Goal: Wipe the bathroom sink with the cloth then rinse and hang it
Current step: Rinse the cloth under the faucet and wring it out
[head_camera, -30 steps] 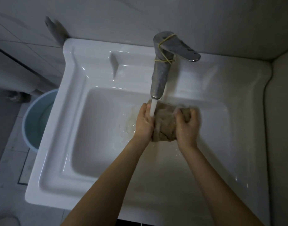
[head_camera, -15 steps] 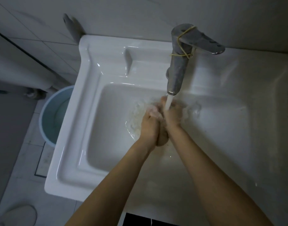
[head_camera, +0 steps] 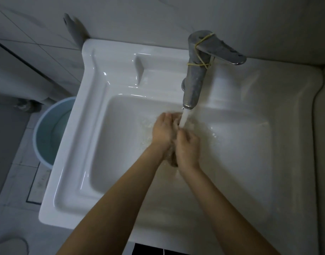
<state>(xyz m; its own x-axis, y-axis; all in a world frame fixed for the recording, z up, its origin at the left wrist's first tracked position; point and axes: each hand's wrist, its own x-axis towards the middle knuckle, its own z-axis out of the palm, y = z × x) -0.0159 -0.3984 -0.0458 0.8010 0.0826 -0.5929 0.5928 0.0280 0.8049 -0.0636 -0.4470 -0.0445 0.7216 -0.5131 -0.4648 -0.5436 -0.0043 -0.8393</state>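
Note:
Over the basin of the white sink (head_camera: 95,115), my left hand (head_camera: 162,130) and my right hand (head_camera: 188,147) press together around a wet brown cloth (head_camera: 172,159). Only a small dark wad of it shows below the palms; the rest is hidden between them. A stream of water falls from the metal faucet (head_camera: 194,83) onto my fingers and splashes into the basin. A yellow rubber band is wound around the faucet's neck and lever.
A light blue bucket (head_camera: 47,129) stands on the tiled floor left of the sink. Tiled walls close in behind and on the right. A pale shoe (head_camera: 9,245) shows at the bottom left corner.
The hands, earlier apart with the cloth spread between them, have closed together and squeezed it into a wad. The view has shifted so the sink sits further right.

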